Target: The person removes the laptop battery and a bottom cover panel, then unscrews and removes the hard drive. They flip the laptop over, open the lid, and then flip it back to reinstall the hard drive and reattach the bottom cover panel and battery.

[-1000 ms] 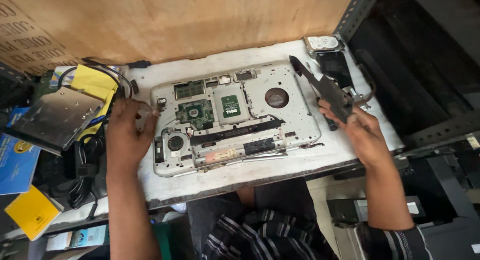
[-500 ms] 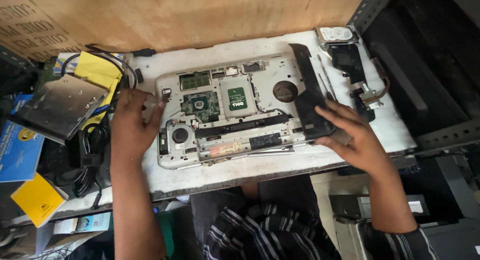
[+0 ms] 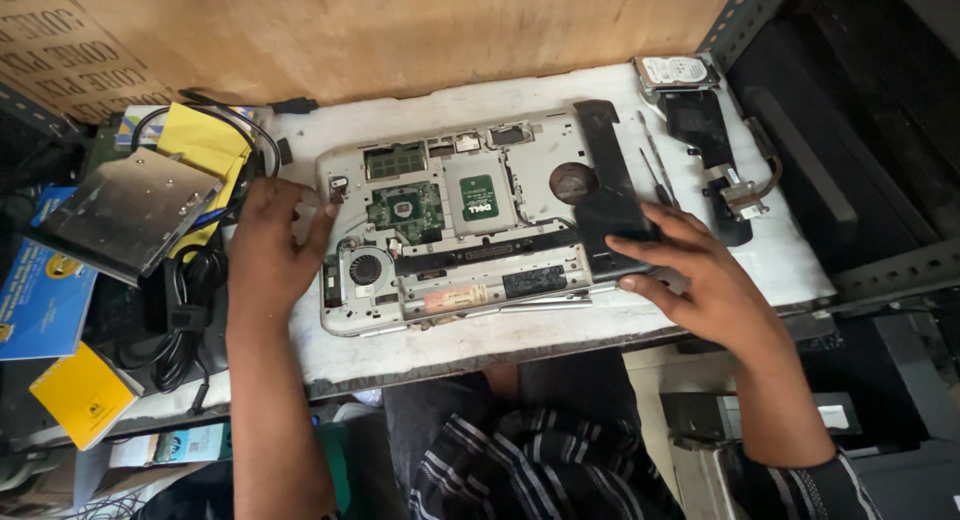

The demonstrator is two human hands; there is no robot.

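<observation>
Head view. Opened laptop chassis [image 3: 460, 230] lies flat on the white work surface [image 3: 500, 340], its long axis running left to right across the picture, with the green circuit board [image 3: 405, 208], cooling fan [image 3: 364, 270] and memory module [image 3: 394, 161] exposed.

Left hand [image 3: 268, 250] rests palm down at the chassis's left edge. Its fingers are held loosely together and extended, with the fingertips [image 3: 325, 215] touching the top-left corner area of the frame. It grips nothing.

Right hand [image 3: 700, 280] lies palm down at the right end. Its fingers are slightly spread and laid flat on the near end of a black cover panel [image 3: 605, 195]. This panel sits on the chassis's right end, with its long axis running from far to near, crosswise to the chassis. The panel lies directly beneath and just left of the right fingertips; the right hand is by far the nearer hand to it.

Surroundings: a hard drive [image 3: 677, 72] and a black bracket with cable [image 3: 715, 150] lie right of the chassis, with thin screwdrivers [image 3: 655, 175] just beside the panel. A silver optical drive [image 3: 125, 212], yellow packets [image 3: 205, 142] and black cables [image 3: 185, 310] lie to the left.
</observation>
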